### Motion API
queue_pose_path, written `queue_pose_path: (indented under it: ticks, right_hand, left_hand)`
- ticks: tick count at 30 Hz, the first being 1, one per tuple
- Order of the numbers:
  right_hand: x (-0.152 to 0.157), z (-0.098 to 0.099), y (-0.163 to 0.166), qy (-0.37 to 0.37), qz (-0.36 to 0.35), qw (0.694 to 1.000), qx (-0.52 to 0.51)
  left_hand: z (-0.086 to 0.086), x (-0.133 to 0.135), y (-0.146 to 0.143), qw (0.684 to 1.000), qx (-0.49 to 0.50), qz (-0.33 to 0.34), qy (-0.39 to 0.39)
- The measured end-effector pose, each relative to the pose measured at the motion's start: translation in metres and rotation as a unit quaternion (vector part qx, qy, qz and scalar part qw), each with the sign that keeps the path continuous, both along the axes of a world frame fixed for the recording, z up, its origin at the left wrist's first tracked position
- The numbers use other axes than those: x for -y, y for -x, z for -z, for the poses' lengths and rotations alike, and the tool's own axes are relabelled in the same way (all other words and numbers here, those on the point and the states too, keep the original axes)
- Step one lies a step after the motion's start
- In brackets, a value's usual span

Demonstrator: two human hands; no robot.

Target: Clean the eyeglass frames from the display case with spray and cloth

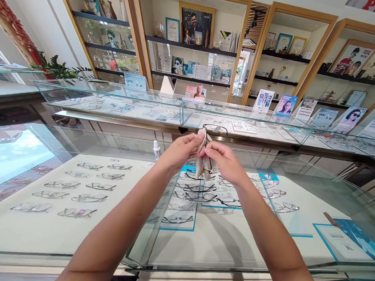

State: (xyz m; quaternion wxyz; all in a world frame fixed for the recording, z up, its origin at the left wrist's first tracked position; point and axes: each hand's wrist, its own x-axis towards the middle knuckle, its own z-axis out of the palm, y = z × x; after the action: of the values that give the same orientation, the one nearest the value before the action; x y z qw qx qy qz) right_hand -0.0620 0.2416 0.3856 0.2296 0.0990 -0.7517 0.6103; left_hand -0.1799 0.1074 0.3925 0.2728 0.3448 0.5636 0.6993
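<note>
Both my hands are raised above a glass display counter (73,243). My left hand (182,151) pinches the top of a beige cleaning cloth (201,164). My right hand (222,159) is closed on the cloth and on a pair of thin black-rimmed glasses (216,128), whose frame sticks up behind the cloth. The cloth is wrapped round part of the glasses and hides one lens. Under the counter glass lie several rows of spectacle frames (197,196).
A small white spray bottle (157,150) stands on the counter left of my hands. A second glass counter (176,110) runs across behind, with leaflets and stand-up cards (285,105). Wooden wall shelves (193,45) hold pictures and trophies. A green plant (56,69) is at the left.
</note>
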Motion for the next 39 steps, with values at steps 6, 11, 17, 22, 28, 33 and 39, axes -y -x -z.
queue_pose_path:
  ticks: [6,11,17,22,28,33,39]
  right_hand:
    - [-0.004,0.003,0.0,-0.011,-0.01,1.0,0.006]
    - [-0.005,0.004,0.002,0.014,-0.033,0.999,0.009]
    - [-0.002,0.001,0.004,0.053,-0.035,0.998,0.012]
    - [-0.001,-0.002,0.0,0.05,-0.018,0.998,0.024]
    - [-0.001,-0.002,-0.003,0.094,-0.06,0.993,0.035]
    - [-0.001,-0.001,-0.002,0.114,-0.051,0.991,0.043]
    - [-0.002,-0.001,-0.002,0.12,-0.036,0.991,0.039]
  left_hand:
    - [0.0,0.0,-0.001,0.997,0.024,0.075,-0.013]
    - [0.001,-0.001,-0.006,0.986,0.073,0.125,-0.082]
    - [0.002,-0.007,-0.008,0.971,0.13,0.13,-0.155]
    - [0.002,-0.005,-0.005,0.975,0.099,0.131,-0.15]
    - [-0.003,0.004,-0.007,0.982,0.054,0.116,-0.138]
    - [-0.005,0.004,-0.011,0.985,0.031,0.103,-0.134]
    - [-0.004,0.001,-0.012,0.984,0.004,0.097,-0.149]
